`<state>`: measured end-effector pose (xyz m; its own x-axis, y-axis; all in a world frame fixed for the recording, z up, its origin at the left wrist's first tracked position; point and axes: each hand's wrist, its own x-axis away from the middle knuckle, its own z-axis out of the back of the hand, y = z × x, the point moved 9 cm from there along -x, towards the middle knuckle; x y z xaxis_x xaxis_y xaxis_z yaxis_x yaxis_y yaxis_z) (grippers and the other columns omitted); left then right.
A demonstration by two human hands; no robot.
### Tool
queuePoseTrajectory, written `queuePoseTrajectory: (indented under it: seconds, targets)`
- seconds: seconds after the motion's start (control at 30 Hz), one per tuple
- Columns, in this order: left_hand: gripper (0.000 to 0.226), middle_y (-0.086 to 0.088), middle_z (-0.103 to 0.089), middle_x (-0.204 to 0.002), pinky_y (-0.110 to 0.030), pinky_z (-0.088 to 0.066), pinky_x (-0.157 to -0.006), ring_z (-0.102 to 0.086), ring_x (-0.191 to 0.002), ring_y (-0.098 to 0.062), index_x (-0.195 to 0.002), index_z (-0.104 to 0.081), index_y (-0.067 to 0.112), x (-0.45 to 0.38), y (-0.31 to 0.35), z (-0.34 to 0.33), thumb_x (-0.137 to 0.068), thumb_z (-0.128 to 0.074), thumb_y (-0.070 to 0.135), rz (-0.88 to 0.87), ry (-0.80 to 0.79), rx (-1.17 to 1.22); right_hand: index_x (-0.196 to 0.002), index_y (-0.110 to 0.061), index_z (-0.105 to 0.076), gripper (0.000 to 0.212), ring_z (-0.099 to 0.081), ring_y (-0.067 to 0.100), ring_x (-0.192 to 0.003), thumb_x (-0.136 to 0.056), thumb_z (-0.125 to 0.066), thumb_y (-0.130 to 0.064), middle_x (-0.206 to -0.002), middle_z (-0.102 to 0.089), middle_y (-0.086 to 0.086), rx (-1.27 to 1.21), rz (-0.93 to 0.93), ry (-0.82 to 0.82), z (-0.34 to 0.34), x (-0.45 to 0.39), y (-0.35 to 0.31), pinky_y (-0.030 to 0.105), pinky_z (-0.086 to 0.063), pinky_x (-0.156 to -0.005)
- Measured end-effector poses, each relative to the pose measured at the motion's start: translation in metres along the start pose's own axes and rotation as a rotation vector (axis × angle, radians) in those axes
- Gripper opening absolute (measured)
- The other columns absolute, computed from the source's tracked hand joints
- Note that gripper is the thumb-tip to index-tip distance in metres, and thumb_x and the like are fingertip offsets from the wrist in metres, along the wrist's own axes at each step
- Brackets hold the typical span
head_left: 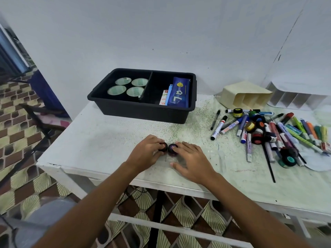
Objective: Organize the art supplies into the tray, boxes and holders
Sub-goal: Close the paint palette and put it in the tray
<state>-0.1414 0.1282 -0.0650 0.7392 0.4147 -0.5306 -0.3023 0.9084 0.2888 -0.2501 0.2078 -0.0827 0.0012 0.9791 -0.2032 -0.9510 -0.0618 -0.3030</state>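
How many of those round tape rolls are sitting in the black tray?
4, all in the left compartment of the black tray: back left, back right, front left, front right. None looks hidden.
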Motion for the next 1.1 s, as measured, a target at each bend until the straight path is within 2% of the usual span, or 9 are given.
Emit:
queuePoseTrajectory:
  seconds: [0.07, 0.13, 0.27, 0.43, 0.5, 0.6, 0.77, 0.93, 1.1]
  targets:
    - [0.028, -0.011, -0.065, -0.123, -0.044, -0.054, -0.091, -0.058, -0.115, -0.028, -0.105, -0.072, 0.003, 0.003, 0.002, 0.001, -0.089, -0.063, 0.023, 0.005, -0.011, 0.005, -0.137, -0.014, -0.052, 0.067, -0.046, 0.026, -0.132, -0.087, -0.041, -0.058, -0.141, -0.053, 0.006, 0.007, 0.01, -0.007, -0.001, 0.0, -0.001, 0.041, -0.028, -0.111]
    - [0.05, -0.008, -0.047, -0.146, -0.038, -0.04, -0.109, -0.037, -0.14, -0.025, -0.13, -0.059, 0.004, 0.01, 0.003, -0.005, -0.098, -0.047, 0.04, 0.022, -0.101, 0.008, -0.137, -0.012, -0.05, 0.065, -0.048, 0.026, -0.13, -0.089, -0.043, -0.056, -0.138, -0.055, 0.006, 0.028, 0.027, -0.005, -0.002, 0.0, -0.001, 0.041, -0.031, -0.11]
    - [0.063, -0.004, -0.032, -0.156, -0.043, -0.028, -0.116, -0.018, -0.148, -0.021, -0.146, -0.04, 0.008, 0.027, 0.002, -0.02, -0.102, -0.029, 0.052, 0.016, -0.222, -0.047, -0.13, -0.011, -0.059, 0.064, -0.053, 0.028, -0.127, -0.091, -0.037, -0.056, -0.136, -0.058, 0.008, 0.16, 0.055, -0.046, -0.006, -0.001, -0.004, 0.044, -0.037, -0.107]
    - [0.063, -0.003, -0.055, -0.14, -0.042, -0.039, -0.106, -0.041, -0.135, -0.023, -0.131, -0.059, 0.011, 0.014, 0.001, -0.014, -0.099, -0.03, 0.056, 0.059, -0.179, -0.067, -0.154, -0.017, -0.02, 0.066, -0.006, 0.018, -0.15, -0.099, -0.034, -0.051, -0.161, -0.015, 0.001, 0.019, 0.077, -0.158, -0.004, 0.001, 0.004, 0.03, 0.006, -0.119]
    - [0.055, -0.003, -0.061, -0.129, -0.041, -0.045, -0.096, -0.051, -0.121, -0.022, -0.127, -0.061, 0.012, -0.001, 0.009, -0.007, -0.098, -0.035, 0.052, 0.061, -0.125, -0.073, -0.154, -0.017, -0.019, 0.062, -0.007, 0.015, -0.149, -0.102, -0.041, -0.041, -0.162, -0.013, 0.0, -0.113, 0.055, -0.158, 0.005, 0.004, 0.008, 0.025, 0.004, -0.119]
    - [0.046, -0.004, -0.063, -0.121, -0.038, -0.046, -0.087, -0.057, -0.11, -0.023, -0.122, -0.062, 0.011, -0.035, 0.037, -0.01, -0.089, -0.045, 0.038, 0.003, -0.062, -0.095, -0.147, -0.018, -0.04, 0.05, -0.029, 0.011, -0.142, -0.099, -0.05, -0.027, -0.155, -0.033, -0.002, -0.283, -0.095, -0.006, 0.041, 0.017, 0.04, 0.02, -0.017, -0.114]
    - [0.04, -0.004, -0.065, -0.11, -0.039, -0.051, -0.084, -0.06, -0.1, -0.025, -0.112, -0.067, 0.012, -0.105, 0.099, -0.064, -0.081, -0.052, 0.035, -0.127, -0.122, 0.014, -0.122, -0.011, -0.065, 0.032, -0.057, 0.021, -0.118, -0.092, -0.058, -0.019, -0.126, -0.063, 0.004, -0.196, -0.264, 0.212, 0.107, 0.07, 0.124, 0.031, -0.044, -0.097]
    - [0.041, -0.008, -0.066, -0.116, -0.042, -0.052, -0.089, -0.059, -0.107, -0.029, -0.115, -0.067, 0.009, -0.179, 0.156, -0.123, -0.075, -0.067, 0.016, -0.215, -0.2, 0.025, -0.115, -0.012, -0.068, 0.03, -0.059, 0.024, -0.11, -0.086, -0.061, -0.005, -0.116, -0.067, 0.004, -0.024, -0.463, 0.309, 0.157, 0.112, 0.21, 0.032, -0.047, -0.089]
    - [0.053, -0.013, -0.061, -0.127, -0.047, -0.051, -0.089, -0.053, -0.115, -0.034, -0.123, -0.064, 0.006, -0.227, 0.182, -0.175, -0.072, -0.064, -0.007, -0.292, -0.304, -0.072, -0.14, -0.02, -0.049, 0.056, -0.044, 0.026, -0.129, -0.087, -0.062, -0.007, -0.142, -0.051, 0.006, 0.032, -0.599, 0.185, 0.165, 0.105, 0.258, 0.035, -0.04, -0.101]
